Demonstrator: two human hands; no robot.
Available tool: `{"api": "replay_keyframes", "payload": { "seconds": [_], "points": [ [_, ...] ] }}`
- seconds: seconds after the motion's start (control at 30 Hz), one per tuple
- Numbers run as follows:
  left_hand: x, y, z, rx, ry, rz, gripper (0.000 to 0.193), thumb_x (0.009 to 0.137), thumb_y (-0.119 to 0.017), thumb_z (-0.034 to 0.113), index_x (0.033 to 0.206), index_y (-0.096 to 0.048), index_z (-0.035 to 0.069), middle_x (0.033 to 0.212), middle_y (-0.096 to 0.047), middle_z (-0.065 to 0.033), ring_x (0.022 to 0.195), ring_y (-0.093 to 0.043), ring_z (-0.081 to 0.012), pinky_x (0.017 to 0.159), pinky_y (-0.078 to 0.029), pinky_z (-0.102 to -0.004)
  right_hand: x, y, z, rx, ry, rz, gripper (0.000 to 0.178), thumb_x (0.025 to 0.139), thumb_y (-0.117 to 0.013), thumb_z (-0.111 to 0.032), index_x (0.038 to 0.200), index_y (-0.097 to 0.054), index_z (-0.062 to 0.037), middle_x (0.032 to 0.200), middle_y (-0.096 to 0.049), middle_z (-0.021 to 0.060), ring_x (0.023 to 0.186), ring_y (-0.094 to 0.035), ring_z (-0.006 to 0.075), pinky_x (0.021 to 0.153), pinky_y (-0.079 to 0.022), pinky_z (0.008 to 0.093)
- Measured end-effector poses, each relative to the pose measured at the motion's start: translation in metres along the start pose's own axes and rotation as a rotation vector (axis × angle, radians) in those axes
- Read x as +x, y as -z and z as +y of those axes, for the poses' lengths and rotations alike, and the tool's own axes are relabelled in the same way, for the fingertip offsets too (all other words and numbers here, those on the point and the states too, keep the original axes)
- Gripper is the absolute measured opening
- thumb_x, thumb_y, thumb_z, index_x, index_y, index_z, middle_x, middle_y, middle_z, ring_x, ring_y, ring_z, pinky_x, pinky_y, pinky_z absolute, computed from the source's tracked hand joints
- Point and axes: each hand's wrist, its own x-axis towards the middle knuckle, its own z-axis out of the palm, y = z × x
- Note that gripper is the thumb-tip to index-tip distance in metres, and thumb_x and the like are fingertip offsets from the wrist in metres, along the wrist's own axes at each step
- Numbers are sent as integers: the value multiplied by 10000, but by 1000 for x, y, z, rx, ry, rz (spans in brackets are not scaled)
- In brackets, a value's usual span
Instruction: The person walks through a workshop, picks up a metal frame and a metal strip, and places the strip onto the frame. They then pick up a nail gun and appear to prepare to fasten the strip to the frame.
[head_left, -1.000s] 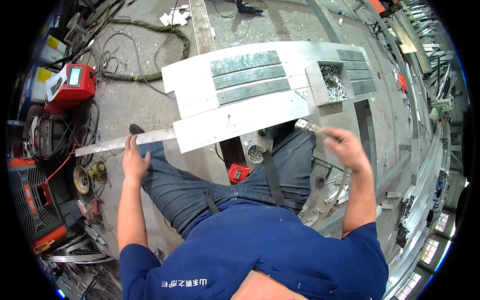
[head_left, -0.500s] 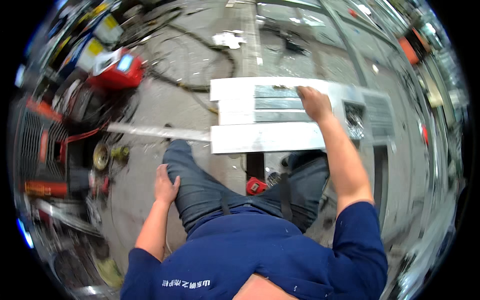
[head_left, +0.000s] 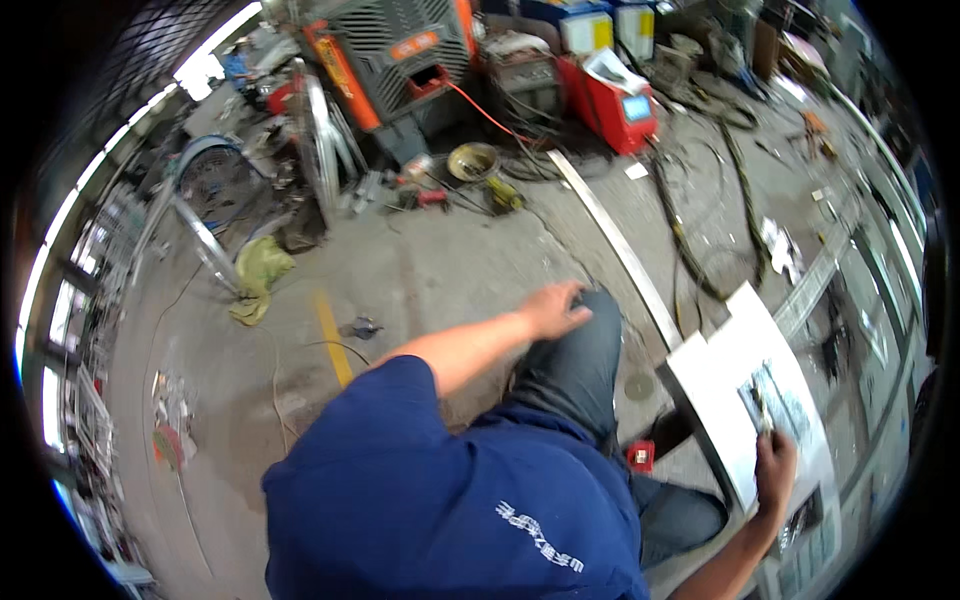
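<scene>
My left hand (head_left: 553, 310) lies on my left knee, fingers loosely spread and holding nothing. At the right, my right hand (head_left: 775, 462) is at a white metal panel (head_left: 728, 440) with dark slots in its middle. Its fingers are curled together, and a small slim piece (head_left: 765, 412) sticks out past the fingertips over the slots; I cannot make out its kind. The panel lies in front of my legs. A red tape measure (head_left: 640, 456) sits between my legs, close to the panel's near edge.
A long pale metal strip (head_left: 615, 245) runs from the panel toward a red machine with a small screen (head_left: 607, 105). A large grey-and-orange machine (head_left: 400, 60), a yellow-green power tool (head_left: 503, 196), a round fan (head_left: 215, 180) and cables (head_left: 680, 230) stand or lie around.
My view has swung to the left, so the panel now sits farther right and tilted. My left hand stays at the knee; my right hand stays by the slots.
</scene>
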Motion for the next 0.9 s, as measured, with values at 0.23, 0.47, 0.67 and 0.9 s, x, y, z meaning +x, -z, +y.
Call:
{"api": "replay_keyframes", "payload": {
  "seconds": [0.23,0.47,0.67,0.9],
  "points": [
    [58,-39,33,256,-215,-119,495,868,-657,395,1194,-553,37,1131,-633,-182,1080,-590,-382,939,-475,-464,-15,15,-17,339,-330,-474,168,813,-601,-46,969,-663,-42,661,-559,7,522,-497,122,479,-394,285],
    [-57,7,7,278,341,-480,459,817,-653,375,1089,-620,6,1023,-677,-227,964,-645,-399,833,-514,-500,13,26,61,-262,417,-639,330,716,-660,-87,1045,-630,-85,1084,-636,159,983,-604,370,792,-498,489],
    [-304,60,-2,302,1091,-504,451,822,-616,453,1000,-739,58,1071,-692,-172,997,-650,-372,863,-508,-463,5,23,-30,108,-334,-804,318,738,-658,-105,1054,-636,-79,1062,-643,151,962,-610,348,779,-500,472],
    [-401,121,34,-102,1475,-480,580,848,-668,472,1167,-667,-12,1209,-647,-220,1091,-617,-350,915,-479,-424,26,-56,-128,38,-359,-728,306,764,-655,-127,1065,-644,-73,1036,-651,141,938,-617,322,764,-502,452]
  ]
}}
